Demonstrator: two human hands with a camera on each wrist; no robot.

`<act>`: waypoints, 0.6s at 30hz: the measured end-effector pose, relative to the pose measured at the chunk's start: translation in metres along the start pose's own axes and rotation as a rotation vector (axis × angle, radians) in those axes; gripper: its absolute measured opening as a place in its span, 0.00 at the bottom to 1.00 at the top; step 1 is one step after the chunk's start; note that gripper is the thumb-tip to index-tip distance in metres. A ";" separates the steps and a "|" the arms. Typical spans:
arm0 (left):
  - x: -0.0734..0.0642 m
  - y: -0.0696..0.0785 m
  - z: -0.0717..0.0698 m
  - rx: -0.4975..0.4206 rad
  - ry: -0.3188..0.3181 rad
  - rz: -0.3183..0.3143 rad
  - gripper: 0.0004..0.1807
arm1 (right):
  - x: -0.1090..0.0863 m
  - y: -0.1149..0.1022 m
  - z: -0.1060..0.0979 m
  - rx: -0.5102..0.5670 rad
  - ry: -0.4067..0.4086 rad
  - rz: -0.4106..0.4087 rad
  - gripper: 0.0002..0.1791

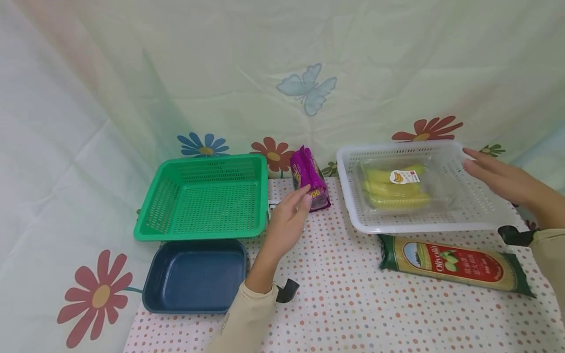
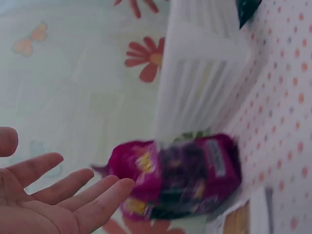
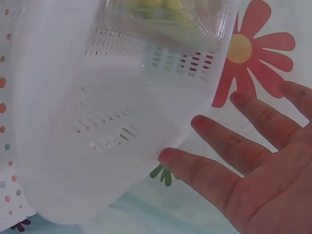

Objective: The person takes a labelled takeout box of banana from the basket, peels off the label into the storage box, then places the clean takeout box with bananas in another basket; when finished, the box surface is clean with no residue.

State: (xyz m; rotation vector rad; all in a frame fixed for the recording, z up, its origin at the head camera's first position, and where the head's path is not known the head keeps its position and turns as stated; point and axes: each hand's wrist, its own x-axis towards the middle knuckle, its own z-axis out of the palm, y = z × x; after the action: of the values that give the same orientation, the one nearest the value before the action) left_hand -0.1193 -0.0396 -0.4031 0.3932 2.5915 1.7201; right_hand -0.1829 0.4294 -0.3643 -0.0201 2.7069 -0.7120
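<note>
My left hand (image 1: 284,228) reaches forward over the table with its fingers extended. Just beyond its fingertips stands a purple snack bag (image 1: 304,169), which the fingers partly overlap in the head view. The left wrist view shows nothing in the palm (image 2: 34,214). A small flat packet (image 1: 272,210) is mostly hidden behind this hand. On the right, my right hand (image 1: 507,181) has straight fingers at the far right corner of the white basket (image 1: 353,215). Inside that basket is a clear plastic box of bananas (image 1: 388,189) with a white label.
At the left sits a green basket (image 1: 200,235), and in front of it a dark blue tub (image 1: 194,310). A long pack of spaghetti (image 1: 459,262) lies in front of the white basket. Behind everything hangs a flowered curtain (image 1: 212,88).
</note>
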 end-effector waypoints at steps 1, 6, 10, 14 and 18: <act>0.002 0.000 0.006 -0.016 -0.012 -0.019 0.29 | 0.002 -0.001 -0.001 -0.003 -0.004 0.000 0.46; 0.010 -0.003 0.034 -0.109 -0.054 -0.102 0.29 | 0.010 -0.002 -0.002 -0.028 -0.029 0.024 0.48; 0.015 -0.008 0.053 -0.173 -0.077 -0.159 0.27 | 0.014 -0.002 0.002 0.002 -0.066 0.022 0.50; 0.020 -0.012 0.068 -0.204 -0.093 -0.197 0.27 | 0.020 -0.001 0.007 0.050 -0.105 0.027 0.51; 0.028 -0.016 0.081 -0.250 -0.097 -0.234 0.28 | 0.027 0.002 0.008 0.089 -0.161 0.027 0.51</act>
State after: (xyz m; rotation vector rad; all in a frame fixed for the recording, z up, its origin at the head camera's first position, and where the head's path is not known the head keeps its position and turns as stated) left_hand -0.1380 0.0335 -0.4456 0.1558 2.2177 1.8567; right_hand -0.2059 0.4249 -0.3809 -0.0179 2.5156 -0.7873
